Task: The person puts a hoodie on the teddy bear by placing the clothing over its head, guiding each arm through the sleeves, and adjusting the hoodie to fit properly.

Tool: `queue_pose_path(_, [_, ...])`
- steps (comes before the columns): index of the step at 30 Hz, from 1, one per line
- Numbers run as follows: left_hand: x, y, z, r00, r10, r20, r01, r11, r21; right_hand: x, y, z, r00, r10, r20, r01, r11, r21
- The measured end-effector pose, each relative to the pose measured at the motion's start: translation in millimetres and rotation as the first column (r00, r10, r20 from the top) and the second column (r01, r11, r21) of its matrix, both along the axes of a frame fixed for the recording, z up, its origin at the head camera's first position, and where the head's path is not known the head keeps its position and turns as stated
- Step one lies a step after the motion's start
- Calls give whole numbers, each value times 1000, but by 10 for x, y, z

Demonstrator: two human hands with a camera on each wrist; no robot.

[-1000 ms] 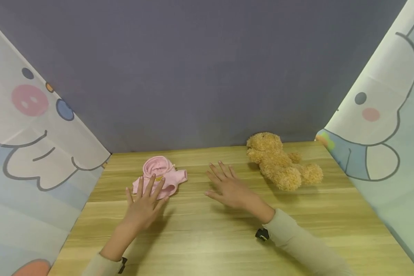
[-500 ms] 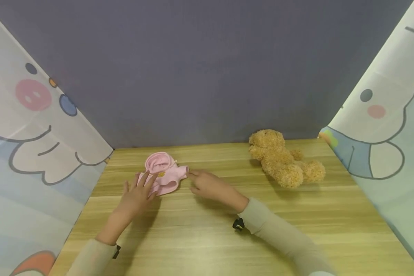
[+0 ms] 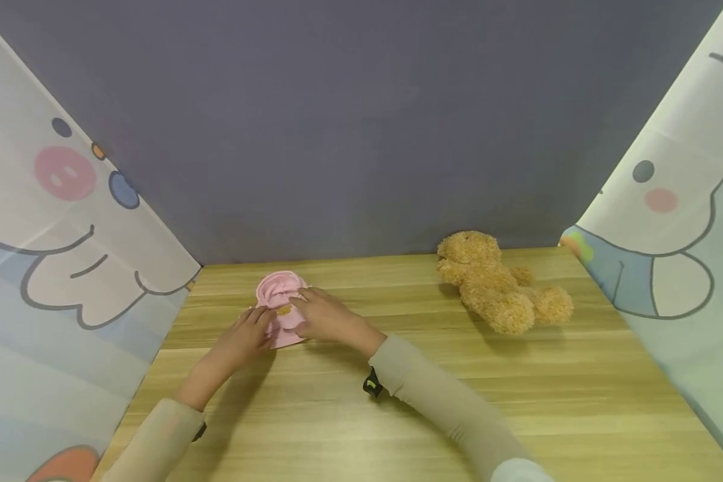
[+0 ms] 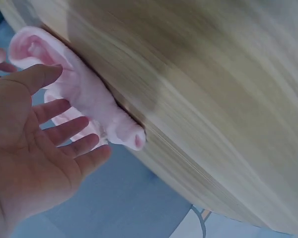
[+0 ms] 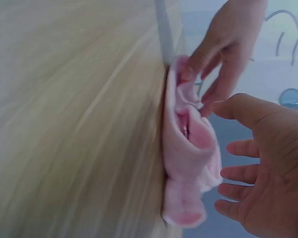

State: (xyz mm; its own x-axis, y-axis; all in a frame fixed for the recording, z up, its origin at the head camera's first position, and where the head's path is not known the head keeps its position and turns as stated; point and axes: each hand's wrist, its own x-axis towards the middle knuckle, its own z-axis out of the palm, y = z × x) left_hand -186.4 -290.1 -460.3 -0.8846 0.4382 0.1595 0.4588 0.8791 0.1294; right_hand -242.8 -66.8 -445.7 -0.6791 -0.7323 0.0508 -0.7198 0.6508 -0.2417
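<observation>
A small pink doll hoodie (image 3: 286, 324) with a yellow patch lies on the table at the left, its hood toward the back wall. My left hand (image 3: 244, 337) covers its left side, fingertips over the cloth. From the right, my right hand (image 3: 330, 320) reaches over the other sleeve. In the left wrist view, the left hand's fingers (image 4: 64, 131) are loosely bent right beside the hoodie (image 4: 97, 101), thumb over its hem opening. The right wrist view has the right hand (image 5: 275, 166) with spread, relaxed fingers next to the pink cloth (image 5: 181, 163).
A curly tan teddy bear (image 3: 488, 288) lies at the back right of the wood-grain table (image 3: 349, 415). A dark grey wall (image 3: 361, 134) rises behind the table. Curtains printed with cartoon animals hang on both sides, such as the left curtain (image 3: 12, 348).
My right hand has moved left from the middle of the table onto the hoodie's right side. My left hand has stayed over the left side, its fingers now less spread.
</observation>
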Motion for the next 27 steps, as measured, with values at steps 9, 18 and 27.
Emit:
queue_pose_path(9, [-159, -4, -39, 999, 19, 47, -18, 1000, -25, -105, -382, -177, 1000, 0, -27, 3, 996, 88])
queue_pose_path(18, [-249, 1, -167, 982, -56, 178, 46, 997, 63, -124, -384, -246, 999, -23, 40, 14, 979, 204])
queue_pose_path(27, [-398, -102, -76, 973, -36, 226, 22, 998, 64, -224, -464, -136, 1000, 14, 11, -16, 977, 212])
